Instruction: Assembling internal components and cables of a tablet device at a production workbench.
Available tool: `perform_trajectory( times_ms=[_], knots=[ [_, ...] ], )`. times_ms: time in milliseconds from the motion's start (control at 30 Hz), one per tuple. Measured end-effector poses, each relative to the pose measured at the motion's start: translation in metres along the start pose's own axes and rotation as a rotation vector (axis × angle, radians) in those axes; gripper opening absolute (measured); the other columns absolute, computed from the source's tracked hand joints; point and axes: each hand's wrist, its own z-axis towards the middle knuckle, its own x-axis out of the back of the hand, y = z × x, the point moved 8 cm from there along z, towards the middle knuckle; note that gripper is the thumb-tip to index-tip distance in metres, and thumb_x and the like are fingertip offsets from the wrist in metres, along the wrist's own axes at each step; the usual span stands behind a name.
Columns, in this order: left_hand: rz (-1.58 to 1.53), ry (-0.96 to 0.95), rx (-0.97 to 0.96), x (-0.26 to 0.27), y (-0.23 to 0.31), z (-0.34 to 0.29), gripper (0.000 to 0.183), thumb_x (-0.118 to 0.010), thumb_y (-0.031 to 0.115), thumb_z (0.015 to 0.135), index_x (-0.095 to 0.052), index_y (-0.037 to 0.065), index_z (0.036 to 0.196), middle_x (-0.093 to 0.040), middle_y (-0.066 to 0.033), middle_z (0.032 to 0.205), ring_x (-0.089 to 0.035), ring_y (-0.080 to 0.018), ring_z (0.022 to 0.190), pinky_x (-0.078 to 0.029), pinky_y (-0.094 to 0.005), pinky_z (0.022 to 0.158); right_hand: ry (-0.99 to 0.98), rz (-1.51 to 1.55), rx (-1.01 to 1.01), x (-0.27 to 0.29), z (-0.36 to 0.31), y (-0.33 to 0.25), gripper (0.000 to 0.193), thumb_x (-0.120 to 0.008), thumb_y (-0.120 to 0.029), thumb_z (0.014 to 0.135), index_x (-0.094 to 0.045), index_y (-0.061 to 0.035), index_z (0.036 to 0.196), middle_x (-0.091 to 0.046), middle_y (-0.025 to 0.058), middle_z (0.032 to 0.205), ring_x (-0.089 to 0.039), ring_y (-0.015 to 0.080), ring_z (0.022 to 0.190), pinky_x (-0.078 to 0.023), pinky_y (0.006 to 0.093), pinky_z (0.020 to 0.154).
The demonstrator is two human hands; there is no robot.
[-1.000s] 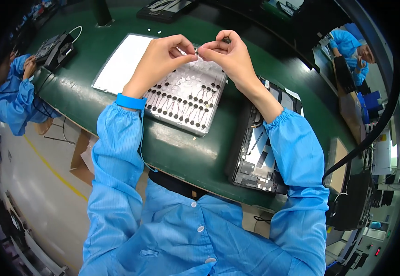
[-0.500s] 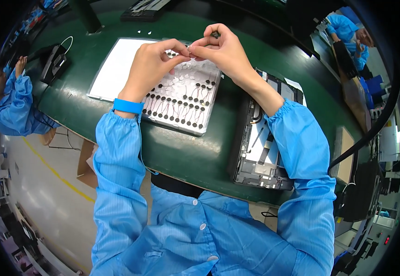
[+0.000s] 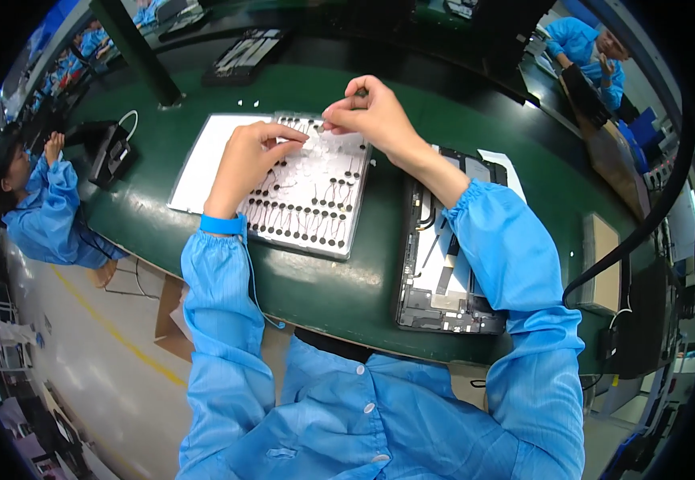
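Note:
Over a clear plastic tray (image 3: pixel 353 232), my left hand (image 3: pixel 249 158) has its thumb and forefinger pinched near the middle; whatever they hold is too small to make out. A blue band circles that wrist. My right hand (image 3: pixel 379 120) is closed in a pinch above the tray's far edge, its fingertips apart from the left ones. Something small and dark shows among its curled fingers; its kind is unclear. Rows of small round black parts with thin wires (image 3: pixel 303 224) lie in the tray. Clear film bits (image 3: pixel 315 156) are scattered across its middle.
A white sheet (image 3: pixel 203 164) lies left of the tray. An opened electronic device (image 3: pixel 451 308) with black casing sits to the right on the green table (image 3: pixel 315 284). A black device with a white cable (image 3: pixel 113 152) stands at left. Co-workers (image 3: pixel 43 200) (image 3: pixel 583 56) sit on both sides.
My hands, fingertips together before, have parted: the left is lower left of the right. The view has shifted, so more of the far table shows.

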Motion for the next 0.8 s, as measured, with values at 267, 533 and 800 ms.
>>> perform_trajectory(
  times_ms=[267,533,800],
  knots=[
    [0.098,0.295,-0.006,0.005,0.069,0.006,0.02,-0.08,0.022,0.08,-0.077,0.01,0.095,-0.075,-0.0013,0.078,-0.046,-0.0054,0.051,-0.038,-0.0236,0.049,-0.023,0.032,0.106,-0.002,-0.011,-0.033,0.032,-0.072,-0.004,0.087,-0.044,-0.0021,0.102,-0.07,0.0173,0.097,-0.071,0.0202,0.086,-0.061,0.0311,0.074],
    [-0.273,0.289,-0.251,-0.012,0.153,0.043,0.026,-0.075,0.009,0.085,-0.074,0.003,0.11,-0.075,-0.0034,0.089,-0.057,-0.002,0.066,-0.042,-0.0169,0.058,0.107,-0.054,0.271,0.063,-0.082,-0.115,0.032,-0.072,-0.017,0.09,-0.046,-0.002,0.103,-0.07,0.0182,0.099,-0.073,0.0242,0.087,-0.06,0.0314,0.073],
    [-0.354,0.166,-0.375,-0.1,0.219,0.063,0.023,-0.075,0.012,0.085,-0.076,0.007,0.107,-0.074,-0.003,0.087,-0.059,-0.0062,0.068,-0.044,-0.0206,0.065,0.196,0.157,0.086,0.145,-0.152,-0.103,0.033,-0.077,-0.021,0.087,-0.052,-0.0069,0.103,-0.07,0.0128,0.095,-0.071,0.0183,0.084,-0.059,0.0278,0.073]
  ],
)
